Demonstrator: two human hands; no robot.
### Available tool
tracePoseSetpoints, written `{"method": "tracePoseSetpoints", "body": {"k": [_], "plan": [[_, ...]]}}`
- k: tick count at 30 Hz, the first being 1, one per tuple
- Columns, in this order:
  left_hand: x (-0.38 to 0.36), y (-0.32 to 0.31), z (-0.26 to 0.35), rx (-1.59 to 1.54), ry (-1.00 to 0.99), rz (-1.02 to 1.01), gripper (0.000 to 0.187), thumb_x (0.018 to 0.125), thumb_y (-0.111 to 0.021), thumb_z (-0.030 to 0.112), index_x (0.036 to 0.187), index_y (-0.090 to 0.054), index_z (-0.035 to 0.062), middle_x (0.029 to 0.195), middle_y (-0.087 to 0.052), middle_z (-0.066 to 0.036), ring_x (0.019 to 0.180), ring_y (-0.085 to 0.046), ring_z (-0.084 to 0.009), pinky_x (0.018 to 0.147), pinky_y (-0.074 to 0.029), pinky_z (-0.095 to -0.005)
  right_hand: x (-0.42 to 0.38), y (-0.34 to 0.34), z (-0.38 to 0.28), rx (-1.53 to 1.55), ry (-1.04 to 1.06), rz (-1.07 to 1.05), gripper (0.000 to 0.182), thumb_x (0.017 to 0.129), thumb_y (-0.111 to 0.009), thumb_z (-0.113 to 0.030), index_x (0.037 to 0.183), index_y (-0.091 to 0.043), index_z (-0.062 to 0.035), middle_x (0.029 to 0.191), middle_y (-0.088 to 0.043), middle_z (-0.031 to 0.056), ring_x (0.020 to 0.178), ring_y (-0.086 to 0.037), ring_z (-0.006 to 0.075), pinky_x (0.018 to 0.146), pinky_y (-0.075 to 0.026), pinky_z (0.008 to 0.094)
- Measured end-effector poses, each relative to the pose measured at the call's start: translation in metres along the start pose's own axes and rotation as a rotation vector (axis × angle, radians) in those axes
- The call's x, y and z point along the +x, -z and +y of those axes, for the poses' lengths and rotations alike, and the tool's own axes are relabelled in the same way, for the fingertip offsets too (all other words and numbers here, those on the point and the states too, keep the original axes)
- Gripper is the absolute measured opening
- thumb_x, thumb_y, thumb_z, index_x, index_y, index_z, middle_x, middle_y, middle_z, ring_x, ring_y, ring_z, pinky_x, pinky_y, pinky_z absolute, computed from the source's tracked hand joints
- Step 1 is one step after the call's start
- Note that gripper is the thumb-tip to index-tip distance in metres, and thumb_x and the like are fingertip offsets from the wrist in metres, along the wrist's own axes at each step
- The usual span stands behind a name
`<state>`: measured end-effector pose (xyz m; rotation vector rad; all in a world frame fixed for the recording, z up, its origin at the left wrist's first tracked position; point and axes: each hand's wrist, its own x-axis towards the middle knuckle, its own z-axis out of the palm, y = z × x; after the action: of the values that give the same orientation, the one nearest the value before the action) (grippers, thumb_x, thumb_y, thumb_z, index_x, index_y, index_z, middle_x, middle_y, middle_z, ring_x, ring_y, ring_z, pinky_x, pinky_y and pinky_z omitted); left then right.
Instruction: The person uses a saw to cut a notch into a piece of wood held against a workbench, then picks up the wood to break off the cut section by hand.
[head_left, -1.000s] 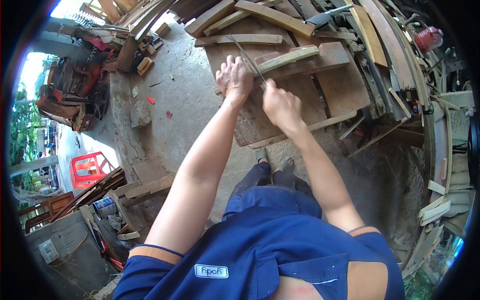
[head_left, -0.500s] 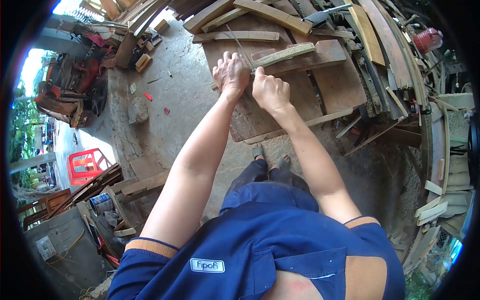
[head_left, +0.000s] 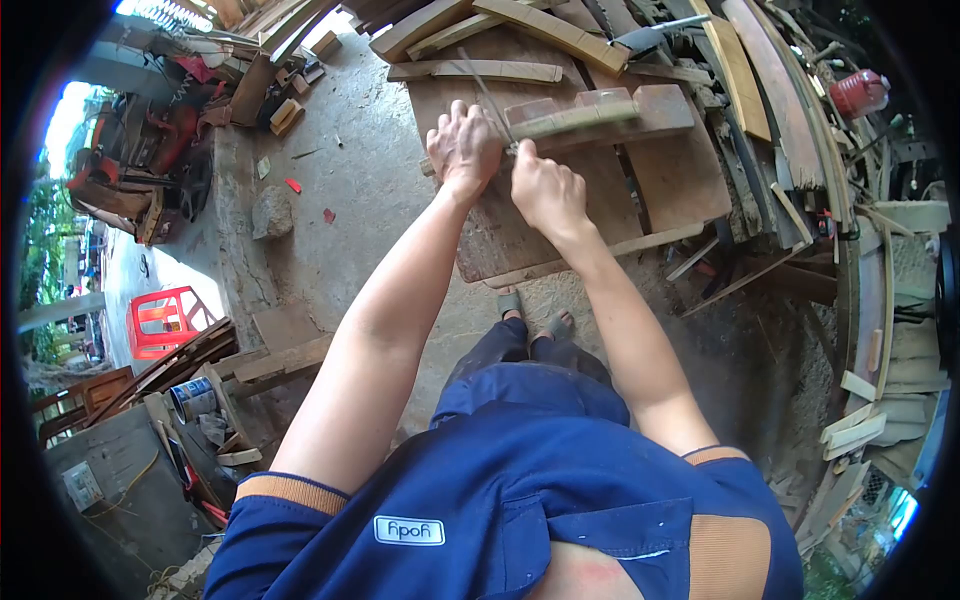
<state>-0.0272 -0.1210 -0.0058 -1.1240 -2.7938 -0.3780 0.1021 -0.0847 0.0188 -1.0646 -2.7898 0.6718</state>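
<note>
My right hand point(head_left: 549, 187) is closed, thumb on top, around the near end of a long thin tool that looks like a narrow metal blade point(head_left: 484, 88). That tool slants up and away to the left, passing close beside my left hand point(head_left: 465, 150). The fingers of my left hand are bent over and pressed down at the work surface; what lies under them is hidden. Just right of the tool, a pale wooden strip point(head_left: 578, 119), slightly blurred, lies along a thicker brown wooden beam point(head_left: 663, 110). Both hands are over a worn wooden bench top point(head_left: 545, 230).
Curved wooden pieces point(head_left: 475, 71) lie at the bench's far side. Stacked boards point(head_left: 780, 90) and a red container point(head_left: 859, 93) are at the right. A red plastic stool point(head_left: 165, 322) is at far left, a paint can point(head_left: 192, 398) nearer, and a stone point(head_left: 271, 213) on the floor.
My right hand has shifted slightly right and toward me with the near end of the blade-like tool. The pale strip now lies less tilted. My left hand stays nearly in place.
</note>
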Motion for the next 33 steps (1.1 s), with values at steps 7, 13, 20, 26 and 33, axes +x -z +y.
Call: {"method": "tracePoseSetpoints", "body": {"k": [7,13,20,26,33], "plan": [[0.001,-0.002,0.007,-0.013,0.022,-0.003,0.027,0.093,-0.046,0.027,0.093,-0.068,0.0109,0.103,-0.062,-0.009,0.098,-0.062,-0.0274,0.083,-0.045,-0.0434,0.005,0.006,-0.003,-0.026,-0.026,-0.025,0.017,0.094,-0.042,-0.017,0.100,-0.048,-0.0021,0.081,-0.068,0.0277,0.081,-0.068,0.0439,0.072,-0.054,0.0541],[0.004,-0.004,0.007,-0.017,0.072,-0.027,0.028,0.095,-0.045,0.028,0.093,-0.067,0.0114,0.102,-0.062,-0.008,0.097,-0.062,-0.0271,0.083,-0.044,-0.0434,-0.020,0.003,0.005,-0.027,0.028,0.070,0.016,0.091,-0.043,-0.012,0.099,-0.051,-0.0014,0.076,-0.068,0.0260,0.075,-0.070,0.0409,0.068,-0.055,0.0518],[0.003,-0.003,0.007,-0.019,0.039,-0.020,0.030,0.095,-0.043,0.029,0.096,-0.067,0.0107,0.105,-0.063,-0.010,0.101,-0.062,-0.0291,0.085,-0.045,-0.0444,-0.020,0.008,0.009,-0.035,0.035,0.046,0.018,0.092,-0.042,-0.016,0.101,-0.051,-0.0029,0.074,-0.067,0.0254,0.073,-0.069,0.0416,0.065,-0.055,0.0531],[0.004,-0.004,0.007,-0.046,0.050,-0.001,0.030,0.094,-0.044,0.029,0.095,-0.068,0.0106,0.105,-0.063,-0.009,0.100,-0.062,-0.0282,0.084,-0.045,-0.0439,-0.023,0.005,0.008,-0.059,0.030,0.052,0.018,0.093,-0.040,-0.016,0.101,-0.051,-0.0032,0.076,-0.068,0.0239,0.075,-0.069,0.0409,0.066,-0.055,0.0530],[0.004,-0.008,0.005,-0.034,0.022,0.021,0.031,0.095,-0.043,0.029,0.095,-0.068,0.0108,0.105,-0.063,-0.009,0.101,-0.062,-0.0285,0.085,-0.044,-0.0437,-0.026,0.011,0.009,-0.042,0.008,0.013,0.018,0.091,-0.044,-0.014,0.102,-0.052,-0.0019,0.081,-0.069,0.0244,0.079,-0.071,0.0377,0.070,-0.056,0.0496]]}}
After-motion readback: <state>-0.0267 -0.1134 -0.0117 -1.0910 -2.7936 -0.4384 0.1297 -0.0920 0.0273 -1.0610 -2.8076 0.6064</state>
